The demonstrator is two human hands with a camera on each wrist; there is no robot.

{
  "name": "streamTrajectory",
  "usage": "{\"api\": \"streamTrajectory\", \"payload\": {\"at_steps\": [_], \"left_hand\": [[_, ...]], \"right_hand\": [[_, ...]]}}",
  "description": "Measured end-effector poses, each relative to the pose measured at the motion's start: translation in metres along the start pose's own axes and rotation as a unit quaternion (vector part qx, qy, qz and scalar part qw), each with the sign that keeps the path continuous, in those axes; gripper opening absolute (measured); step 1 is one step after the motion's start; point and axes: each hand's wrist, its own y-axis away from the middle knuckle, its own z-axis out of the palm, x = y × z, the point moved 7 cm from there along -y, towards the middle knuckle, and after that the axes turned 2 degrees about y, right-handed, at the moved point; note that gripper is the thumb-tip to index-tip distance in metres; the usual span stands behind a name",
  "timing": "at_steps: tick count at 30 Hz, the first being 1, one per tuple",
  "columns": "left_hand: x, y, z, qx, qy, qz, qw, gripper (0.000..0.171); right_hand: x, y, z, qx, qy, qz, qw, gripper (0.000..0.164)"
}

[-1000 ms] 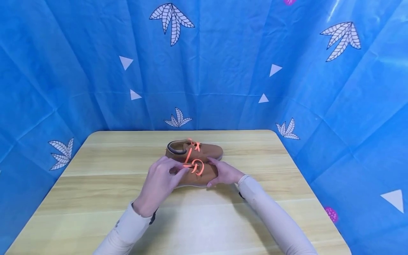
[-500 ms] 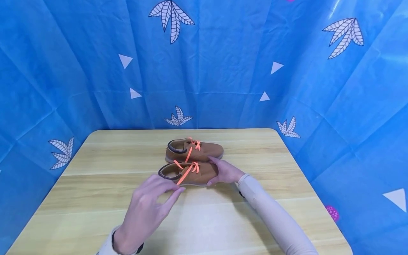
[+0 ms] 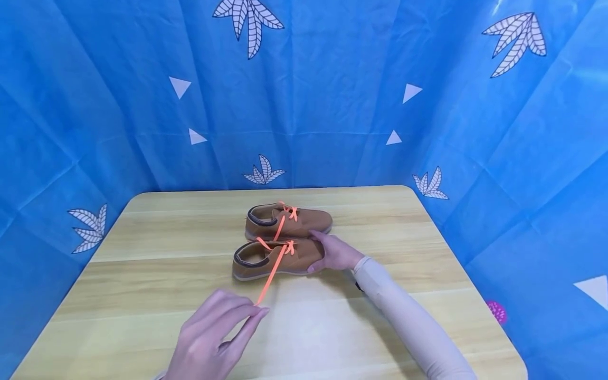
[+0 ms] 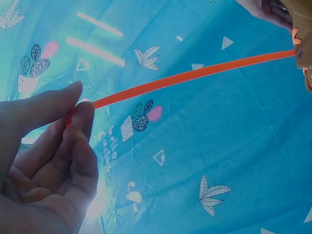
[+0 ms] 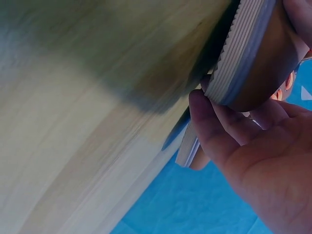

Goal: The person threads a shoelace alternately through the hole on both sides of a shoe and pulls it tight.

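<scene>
Two brown shoes with orange laces stand side by side on the table, toes to the right in the head view. My left hand [image 3: 214,335] pinches the end of an orange shoelace [image 3: 272,279] between thumb and index finger. That lace runs taut from the near shoe [image 3: 304,256] towards me; the left wrist view shows the stretched shoelace [image 4: 195,74] as well. Around the near shoe's toe my right hand [image 3: 338,253] is curled. In the right wrist view its fingers reach the ridged sole [image 5: 239,53]. The far shoe [image 3: 311,221] sits just behind.
The pale wooden table [image 3: 142,295] has rounded far corners. A blue patterned curtain [image 3: 332,105] hangs behind it and along both sides. Another loose orange lace hangs down the far shoe's near side.
Pinching the lace, my left hand has moved towards me and drawn it out straight. The loops on the near shoe have shrunk to a small knot. My right hand has stayed at the toe.
</scene>
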Motion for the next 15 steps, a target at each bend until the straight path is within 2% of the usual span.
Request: {"api": "streamTrajectory", "payload": {"at_steps": [4, 6, 8, 12, 15], "left_hand": [[0.002, -0.002, -0.005, 0.041, 0.017, 0.020, 0.9988, 0.030], [0.003, -0.001, -0.005, 0.041, 0.006, 0.015, 0.9990, 0.033], [0.001, 0.003, -0.003, 0.022, -0.019, 0.003, 0.9996, 0.035], [-0.003, 0.015, 0.006, -0.036, -0.057, -0.020, 0.9975, 0.039], [-0.003, 0.023, 0.015, -0.074, -0.059, -0.021, 0.9953, 0.038]], "right_hand": [[-0.001, 0.000, 0.000, -0.002, 0.004, 0.004, 1.000, 0.118], [-0.002, 0.000, -0.001, -0.004, 0.003, 0.004, 1.000, 0.119], [-0.002, -0.001, -0.001, -0.005, -0.001, 0.000, 1.000, 0.120], [-0.004, -0.002, -0.002, -0.007, 0.004, -0.020, 1.000, 0.119], [-0.020, 0.002, -0.010, 0.007, 0.002, -0.070, 0.998, 0.102]]}}
